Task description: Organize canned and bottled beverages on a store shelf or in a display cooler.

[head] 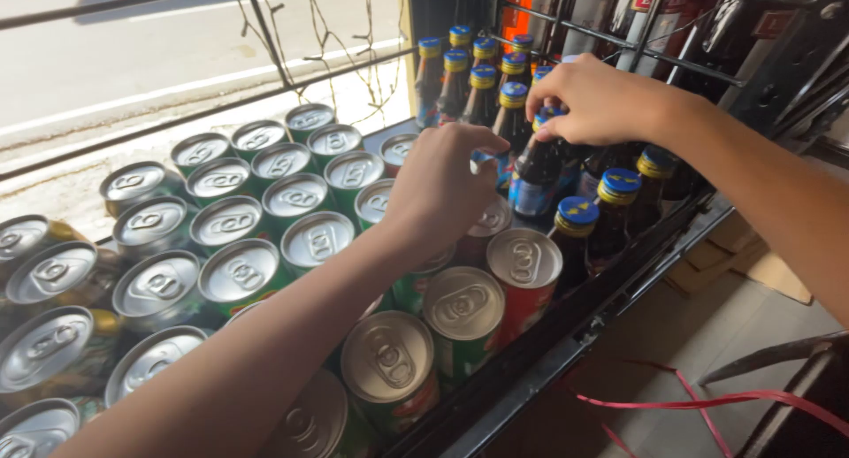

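My right hand (594,97) reaches over a group of small dark glass bottles with blue and yellow caps (577,212), and its fingertips pinch the cap of one bottle (536,171). My left hand (439,186) hovers over the border between the bottles and the rows of drink cans (239,270), fingers curled down toward a bottle by the cans; whether it grips anything is hidden. Green cans fill the left, and red and green cans (523,265) stand at the front.
Everything stands on a dark shelf (566,334) by a barred window (177,87). A wire rack with tall bottles (637,16) rises behind. Red plastic strap (707,400) lies on the floor below, beside cardboard (761,268).
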